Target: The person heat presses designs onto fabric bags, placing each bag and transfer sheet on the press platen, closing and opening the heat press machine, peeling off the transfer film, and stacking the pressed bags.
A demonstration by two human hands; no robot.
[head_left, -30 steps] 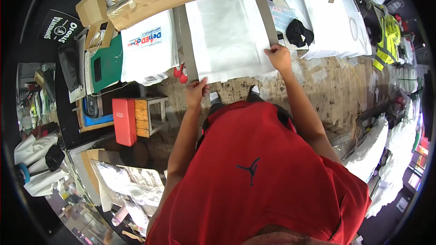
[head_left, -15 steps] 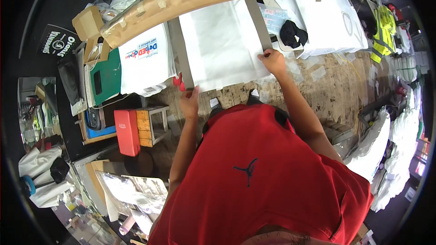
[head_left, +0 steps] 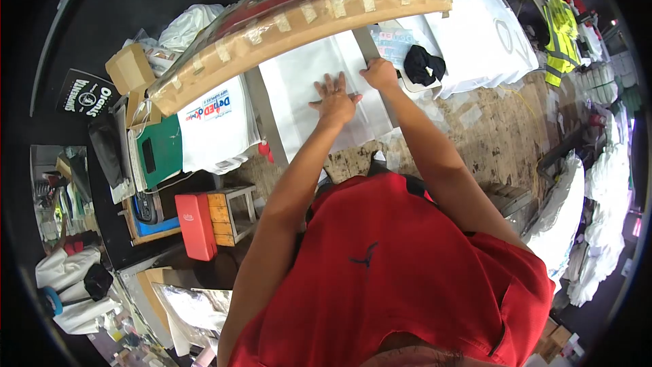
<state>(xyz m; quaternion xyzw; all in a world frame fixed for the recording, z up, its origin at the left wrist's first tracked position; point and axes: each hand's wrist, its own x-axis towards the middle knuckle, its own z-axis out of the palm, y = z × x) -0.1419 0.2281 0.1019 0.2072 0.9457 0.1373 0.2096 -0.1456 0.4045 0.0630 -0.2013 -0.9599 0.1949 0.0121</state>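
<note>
A white sheet [head_left: 299, 88] lies on a grey board [head_left: 261, 110] whose strips show along both sides. My left hand [head_left: 335, 102] rests flat on the middle of the sheet, fingers spread. At the right side of the board, my right hand [head_left: 379, 73] is curled at the edge strip; what its fingers hold, if anything, is hidden. Above the sheet's far end spans a frame edge wrapped in brown tape [head_left: 299, 22]. Printed white sheets [head_left: 214, 126] are stacked left of the board. A black cap [head_left: 424, 66] lies to the right of my right hand.
A red box [head_left: 195, 225] stands beside a small wooden stool [head_left: 221, 217] at the left. An open cardboard box [head_left: 130, 68] and a green board [head_left: 160, 152] are at the back left. White material [head_left: 479, 37] covers the back right. A yellow vest [head_left: 562, 37] hangs far right.
My left hand has moved from the sheet's near left corner to its middle and spread open. My right hand has shifted farther up along the right edge. The camera view has turned slightly.
</note>
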